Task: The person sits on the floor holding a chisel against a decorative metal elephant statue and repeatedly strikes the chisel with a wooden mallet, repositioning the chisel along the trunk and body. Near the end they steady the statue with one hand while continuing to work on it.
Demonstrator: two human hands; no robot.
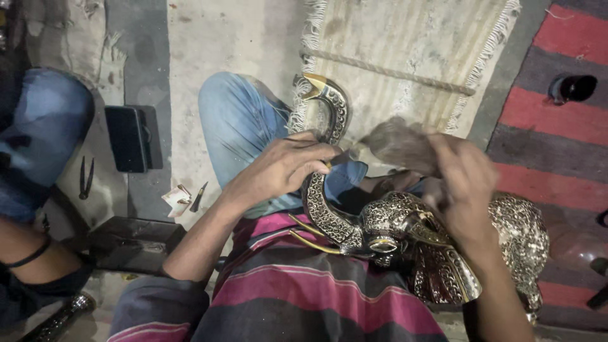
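**Polishing an ornate metal helmet on the lap**

The engraved horned helmet (405, 234) lies on the person's lap, lower centre of the frame. The left hand (285, 168) is closed around its curved horn (329, 120), steadying it. The right hand (465, 177), blurred, grips a wad of cloth (399, 144) above the dome. This looks like rubbing or buffing; the next stroke calls for a firm hold on the horn. At left sit a black case (130, 138) and pliers (85, 178); another person's knee (38, 126) stays well apart.

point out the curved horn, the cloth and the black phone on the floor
curved horn (335, 107), head view, on its upper engraved curve
cloth (399, 144), head view, on its bunched middle
black phone (126, 138), head view, on its flat face
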